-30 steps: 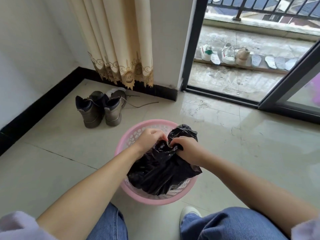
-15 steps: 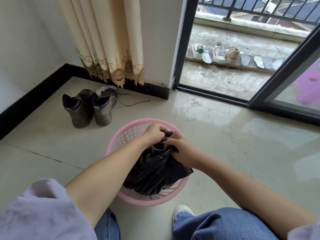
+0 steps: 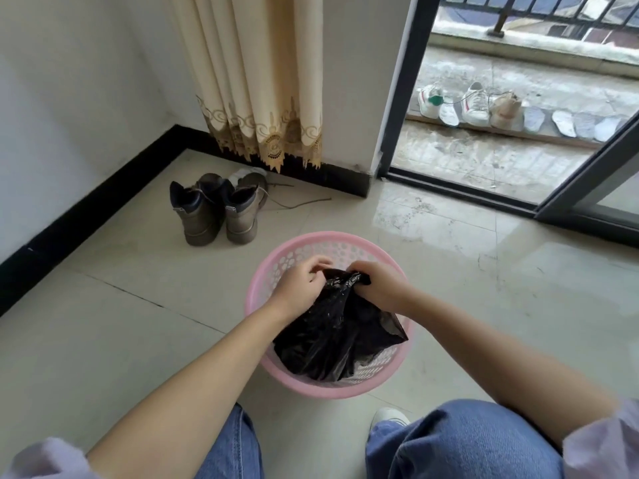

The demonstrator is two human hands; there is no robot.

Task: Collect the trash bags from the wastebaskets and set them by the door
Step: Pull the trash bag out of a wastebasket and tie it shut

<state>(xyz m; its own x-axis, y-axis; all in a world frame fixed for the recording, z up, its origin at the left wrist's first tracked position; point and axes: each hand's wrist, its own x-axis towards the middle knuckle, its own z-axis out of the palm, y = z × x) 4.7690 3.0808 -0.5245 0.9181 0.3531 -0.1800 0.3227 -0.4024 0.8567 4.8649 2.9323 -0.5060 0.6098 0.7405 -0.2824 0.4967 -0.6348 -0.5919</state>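
A black trash bag [image 3: 337,337] sits inside a pink perforated wastebasket [image 3: 273,269] on the tiled floor in front of me. Its top is gathered into a bunch above the basket's middle. My left hand [image 3: 300,283] pinches the bunched top from the left. My right hand [image 3: 378,286] is closed around the same bunch from the right. The bag's lower part fills the near half of the basket, and its bottom is hidden by the basket wall.
A pair of brown boots [image 3: 218,212] stands by the black baseboard at the left, under a cream curtain [image 3: 262,81]. A sliding glass door [image 3: 587,188] opens onto a balcony with several shoes [image 3: 473,105]. My knees in blue jeans [image 3: 460,444] are just behind the basket.
The loose flap of bag that stuck up a second ago is now squeezed into a tight bunch between both hands. The hands have closed together over the basket.
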